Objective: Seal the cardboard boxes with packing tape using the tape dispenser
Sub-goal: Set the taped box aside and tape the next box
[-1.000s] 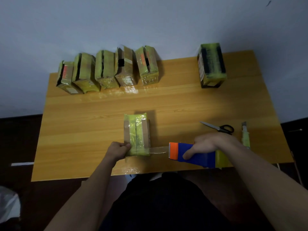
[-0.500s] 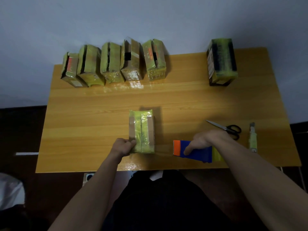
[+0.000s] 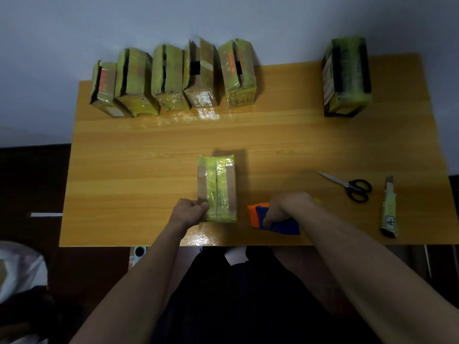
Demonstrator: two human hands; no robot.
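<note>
The box [image 3: 216, 188] stands near the front edge of the counter [image 3: 139, 155], glossy yellow-green tape over brown cardboard. The left hand [image 3: 190, 211] pinches its near left corner, fingers curled, likely to steady it. The right hand [image 3: 285, 207] wraps the dispenser [image 3: 270, 218], blue plastic with an orange head, just beside the box. Scissors [image 3: 347, 186] and a knife [image 3: 389, 207] lie well right.
</note>
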